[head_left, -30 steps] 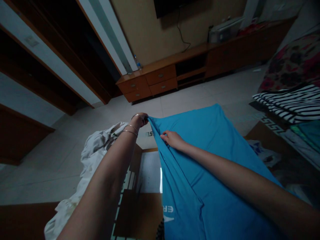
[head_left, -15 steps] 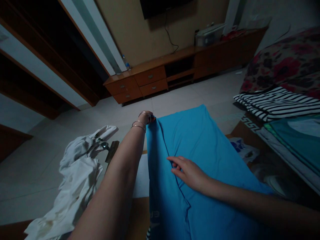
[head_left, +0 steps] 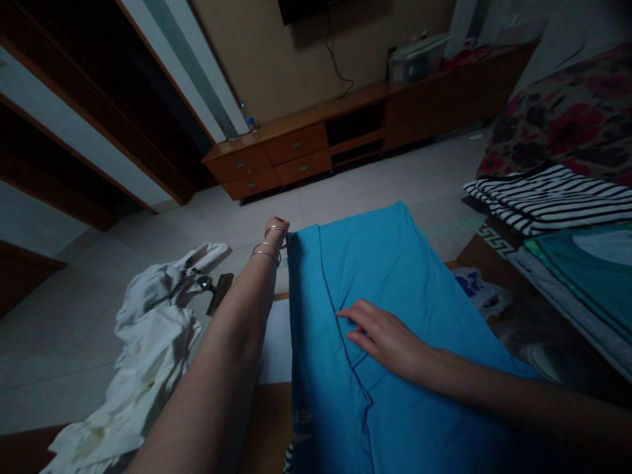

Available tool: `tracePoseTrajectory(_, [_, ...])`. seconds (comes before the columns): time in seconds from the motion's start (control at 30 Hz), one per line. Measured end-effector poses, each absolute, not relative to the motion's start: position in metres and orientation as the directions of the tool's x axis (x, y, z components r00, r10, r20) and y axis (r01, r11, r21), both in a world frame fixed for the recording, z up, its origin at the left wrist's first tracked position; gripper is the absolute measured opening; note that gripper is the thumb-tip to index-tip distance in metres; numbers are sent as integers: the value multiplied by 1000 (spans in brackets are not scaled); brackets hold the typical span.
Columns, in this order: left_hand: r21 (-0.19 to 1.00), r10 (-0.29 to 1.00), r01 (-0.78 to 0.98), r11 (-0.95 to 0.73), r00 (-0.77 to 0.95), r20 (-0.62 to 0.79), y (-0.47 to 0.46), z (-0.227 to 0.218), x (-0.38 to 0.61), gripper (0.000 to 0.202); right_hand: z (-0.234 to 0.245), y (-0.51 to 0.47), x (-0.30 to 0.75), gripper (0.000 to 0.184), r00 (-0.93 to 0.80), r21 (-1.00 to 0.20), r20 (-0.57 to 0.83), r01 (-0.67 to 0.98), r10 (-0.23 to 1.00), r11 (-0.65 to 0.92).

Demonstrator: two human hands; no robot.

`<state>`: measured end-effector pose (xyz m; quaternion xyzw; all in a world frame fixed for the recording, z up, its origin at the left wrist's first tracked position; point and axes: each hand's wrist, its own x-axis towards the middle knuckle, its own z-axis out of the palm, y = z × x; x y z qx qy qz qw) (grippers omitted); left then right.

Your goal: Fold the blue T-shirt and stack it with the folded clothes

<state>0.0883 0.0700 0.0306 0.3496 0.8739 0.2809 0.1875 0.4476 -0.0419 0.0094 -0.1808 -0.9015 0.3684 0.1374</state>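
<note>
Watching through the head camera, I see a large blue cloth spread out in the middle of the view, its near end running off the bottom. A long strip along its left side is folded over the rest, so a loose edge runs from the far side towards me, kinking near the bottom. Part of some pale lettering shows, dim, low on that strip.

My left hand, arm stretched forward, is at the cloth's far left corner. Its fingers are curled and mostly hidden behind the wrist; I cannot tell whether they pinch the corner or only touch it. Silvery bangles circle the wrist.

My right hand is over the middle of the cloth, palm down, holding nothing. The index finger reaches out to the loose edge of the strip, the thumb stands clearly apart below it, and the other fingers bend loosely. How firmly the fingertip presses, I cannot tell.

Left of my left arm lies a crumpled heap of white fabric. On the right, a black-and-white striped garment lies just beyond a teal garment. A wooden cabinet stands against the far wall.
</note>
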Motion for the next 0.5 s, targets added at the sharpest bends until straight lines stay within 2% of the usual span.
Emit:
tracePoseTrajectory(0.07, [547,677,504,668,-716,-167,61,30,80,31,10,-33,454,31,-884,-678,163,222,438,700])
tracePoseTrajectory(0.17, [482,683,539,691,-705,-191,57,20,78,25,1,-22,466,31,-860,-587,224,256,458,768])
tracePoseTrajectory(0.33, [450,715,634,629,-699,-15,64,-3,87,14,-32,-23,480,38,-858,-363,257,341,445,867])
tracePoseTrajectory(0.4, [456,711,646,612,-702,40,63,-8,89,17,-42,-27,483,39,-866,-314,258,343,427,885])
tracePoseTrajectory(0.5, [465,703,655,595,-705,95,52,-6,92,34,-48,-28,484,39,-870,-292,265,338,415,895])
